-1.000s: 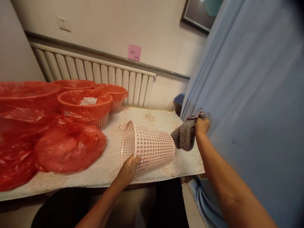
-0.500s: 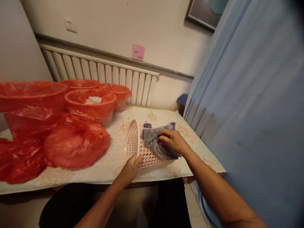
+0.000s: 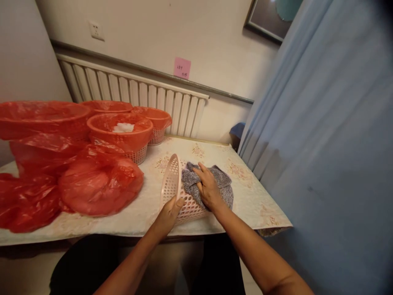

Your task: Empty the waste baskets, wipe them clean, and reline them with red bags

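Note:
A pale pink plastic basket (image 3: 190,209) with a perforated wall lies on its side, its mouth facing left. My left hand (image 3: 170,213) grips its rim at the near side, thumb on the outside. Over the outer wall is spread a grey cloth (image 3: 225,186), bunched towards the rim. My right hand (image 3: 209,186) presses on this cloth, fingers bent round part of it and the index finger stretched towards the far side. The cloth and hand hide much of the basket's wall and base.
The basket rests on a flowered tablecloth (image 3: 196,149). Several baskets lined with red bags, one a front basket (image 3: 119,139) holding something white, stand at left. A filled red plastic bag (image 3: 101,186) lies before them. A blue curtain (image 3: 307,164) hangs at right; a radiator (image 3: 141,92) is behind.
My right hand has moved left along the basket towards its rim, bunching the cloth beneath it. My left hand keeps its hold on the rim. The view has shifted slightly.

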Action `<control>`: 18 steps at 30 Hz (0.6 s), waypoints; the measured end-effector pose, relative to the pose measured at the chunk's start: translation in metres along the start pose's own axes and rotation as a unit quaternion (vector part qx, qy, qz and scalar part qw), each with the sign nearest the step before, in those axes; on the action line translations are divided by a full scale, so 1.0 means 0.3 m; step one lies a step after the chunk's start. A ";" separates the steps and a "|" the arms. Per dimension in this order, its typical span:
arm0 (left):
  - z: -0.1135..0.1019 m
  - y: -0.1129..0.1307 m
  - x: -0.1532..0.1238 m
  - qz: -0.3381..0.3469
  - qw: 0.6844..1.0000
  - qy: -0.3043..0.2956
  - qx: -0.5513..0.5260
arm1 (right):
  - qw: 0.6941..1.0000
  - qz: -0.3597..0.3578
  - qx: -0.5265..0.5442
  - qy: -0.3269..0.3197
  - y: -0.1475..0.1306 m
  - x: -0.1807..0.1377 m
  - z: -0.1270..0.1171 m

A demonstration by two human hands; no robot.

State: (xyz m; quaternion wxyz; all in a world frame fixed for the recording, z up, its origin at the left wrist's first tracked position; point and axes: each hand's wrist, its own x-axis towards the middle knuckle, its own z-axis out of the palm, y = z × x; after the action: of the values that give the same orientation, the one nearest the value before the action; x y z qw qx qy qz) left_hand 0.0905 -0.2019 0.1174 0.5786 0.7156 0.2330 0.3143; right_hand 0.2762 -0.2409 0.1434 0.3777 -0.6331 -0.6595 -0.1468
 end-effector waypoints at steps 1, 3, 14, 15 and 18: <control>-0.001 0.002 0.001 0.000 1.000 -0.002 0.004 | 0.999 0.023 0.002 0.038 -0.013 -0.009 0.018; -0.002 0.003 0.001 0.002 1.000 -0.008 0.013 | 0.993 0.050 0.005 0.105 -0.039 -0.026 0.041; 0.007 -0.006 -0.009 0.023 0.999 -0.022 0.021 | 0.988 -0.138 -0.054 -0.052 -0.068 -0.087 -0.040; 0.007 -0.007 -0.009 0.018 0.999 -0.019 0.018 | 0.988 -0.132 -0.065 -0.055 -0.069 -0.083 -0.041; 0.006 -0.009 -0.004 -0.005 1.000 -0.008 0.007 | 0.992 -0.098 -0.079 -0.032 -0.075 -0.060 -0.026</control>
State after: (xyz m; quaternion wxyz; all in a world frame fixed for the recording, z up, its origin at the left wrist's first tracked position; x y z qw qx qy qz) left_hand 0.0912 -0.2034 0.1143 0.5768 0.7211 0.2341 0.3040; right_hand 0.2559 -0.2628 0.1427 0.2891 -0.5980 -0.7161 -0.2144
